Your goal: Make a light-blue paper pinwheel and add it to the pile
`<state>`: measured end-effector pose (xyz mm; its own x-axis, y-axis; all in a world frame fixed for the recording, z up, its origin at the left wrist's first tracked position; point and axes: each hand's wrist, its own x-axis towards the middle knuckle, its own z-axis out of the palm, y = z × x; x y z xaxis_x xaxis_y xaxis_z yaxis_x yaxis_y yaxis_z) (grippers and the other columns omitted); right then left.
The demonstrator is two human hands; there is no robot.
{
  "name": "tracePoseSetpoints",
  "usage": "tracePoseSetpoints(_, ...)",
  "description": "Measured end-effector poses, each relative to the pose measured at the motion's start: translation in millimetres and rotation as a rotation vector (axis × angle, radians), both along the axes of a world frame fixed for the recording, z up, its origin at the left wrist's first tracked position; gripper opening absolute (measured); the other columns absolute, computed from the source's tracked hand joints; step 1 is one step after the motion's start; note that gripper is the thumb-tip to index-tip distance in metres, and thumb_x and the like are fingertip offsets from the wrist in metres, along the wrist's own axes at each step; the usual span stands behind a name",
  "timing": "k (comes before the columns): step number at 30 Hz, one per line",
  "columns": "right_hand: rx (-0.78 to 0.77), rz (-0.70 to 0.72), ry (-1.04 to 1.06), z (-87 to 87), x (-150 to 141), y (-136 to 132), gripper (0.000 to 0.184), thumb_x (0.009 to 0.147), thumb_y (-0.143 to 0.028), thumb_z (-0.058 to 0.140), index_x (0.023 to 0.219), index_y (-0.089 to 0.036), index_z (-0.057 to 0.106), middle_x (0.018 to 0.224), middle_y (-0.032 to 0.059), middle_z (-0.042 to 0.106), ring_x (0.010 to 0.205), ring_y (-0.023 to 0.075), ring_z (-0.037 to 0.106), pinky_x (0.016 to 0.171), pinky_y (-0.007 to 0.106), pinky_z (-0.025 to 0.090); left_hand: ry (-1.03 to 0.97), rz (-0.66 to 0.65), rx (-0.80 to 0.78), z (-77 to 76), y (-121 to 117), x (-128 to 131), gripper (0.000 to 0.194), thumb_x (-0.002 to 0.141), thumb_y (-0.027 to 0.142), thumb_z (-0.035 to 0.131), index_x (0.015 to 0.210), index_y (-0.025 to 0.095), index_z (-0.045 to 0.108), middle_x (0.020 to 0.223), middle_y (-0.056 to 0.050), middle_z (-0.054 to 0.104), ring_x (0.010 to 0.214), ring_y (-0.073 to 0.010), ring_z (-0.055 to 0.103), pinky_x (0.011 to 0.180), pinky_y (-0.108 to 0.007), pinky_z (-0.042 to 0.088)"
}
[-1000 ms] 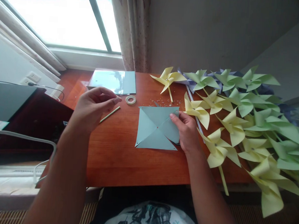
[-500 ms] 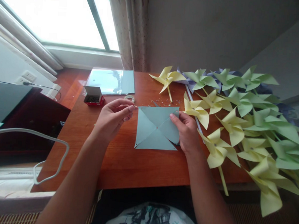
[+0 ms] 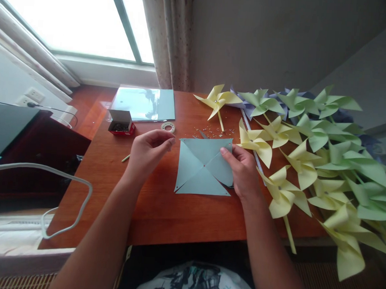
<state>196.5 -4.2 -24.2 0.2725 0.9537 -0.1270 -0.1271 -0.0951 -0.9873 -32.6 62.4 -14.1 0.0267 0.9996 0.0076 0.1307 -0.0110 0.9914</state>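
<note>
A square of light blue paper (image 3: 195,179) with diagonal slits, a small hole at its middle and holes near its corners is held over the table. My right hand (image 3: 242,165) grips its right edge, thumb on top and fingers beneath. To the left of the sheet is my left hand (image 3: 149,152), its thumb and fingertips pinched together just off the upper left corner. Whether something tiny sits in that pinch cannot be made out. Part of a dark-edged object, probably scissors, shows beyond the sheet's far edge as a blade tip (image 3: 202,134).
Many yellow pinwheels (image 3: 281,191) and green pinwheels (image 3: 314,130) cover the table's right side. A small open red box (image 3: 122,129), a tape roll (image 3: 168,127) and a shiny pack of blue sheets (image 3: 146,104) are at the back left. Paper bits (image 3: 210,130) are scattered behind the sheet.
My left hand has drawn slightly left, away from the paper's upper left corner. My right hand keeps hold of the sheet, and the view has shifted a little.
</note>
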Motion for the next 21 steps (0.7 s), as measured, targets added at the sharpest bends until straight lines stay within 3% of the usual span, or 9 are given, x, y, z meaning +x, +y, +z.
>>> tracePoseSetpoints(5,-0.010,-0.003,-0.024,0.1,-0.1,0.3,0.021,0.083,-0.044,0.074,0.082,-0.024,0.069,0.068,-0.0039,0.060,0.058,0.0143,0.049,0.057,0.028,0.040,0.107,-0.022,0.097,-3.7,-1.1,2.7,0.016,0.079,0.028,0.077,0.092,0.019,0.081,0.079,-0.004,0.076,0.065,-0.0153,0.063,0.059,-0.025,0.047)
tracePoseSetpoints(13,0.032,-0.012,-0.069,-1.1,-0.2,0.0,0.020,0.085,-0.043,0.072,0.082,-0.024,0.068,0.072,-0.0030,0.060,0.061,0.0145,0.050,0.059,0.027,0.040,0.023,-0.036,0.063,-3.5,-0.5,4.7,0.015,0.086,0.025,0.070,0.096,0.016,0.078,0.085,-0.007,0.078,0.062,-0.0134,0.069,0.054,-0.024,0.049)
tracePoseSetpoints(18,0.106,-0.038,-0.309,2.8,-1.2,-0.8,0.025,0.087,-0.041,0.069,0.073,-0.022,0.061,0.065,-0.0042,0.050,0.061,0.0135,0.043,0.058,0.027,0.035,-0.038,0.014,-0.004,0.3,-0.5,4.5,0.017,0.084,0.028,0.075,0.096,0.016,0.075,0.087,-0.009,0.080,0.067,-0.0150,0.073,0.057,-0.024,0.051)
tracePoseSetpoints(21,0.150,-0.077,-0.457,7.7,-1.9,-2.7,0.022,0.088,-0.039,0.068,0.074,-0.022,0.063,0.066,-0.0030,0.052,0.063,0.0149,0.046,0.060,0.028,0.037,-0.051,0.034,-0.049,2.0,-1.5,3.8,0.021,0.082,0.033,0.077,0.094,0.015,0.073,0.090,-0.010,0.080,0.071,-0.0162,0.074,0.059,-0.023,0.052)
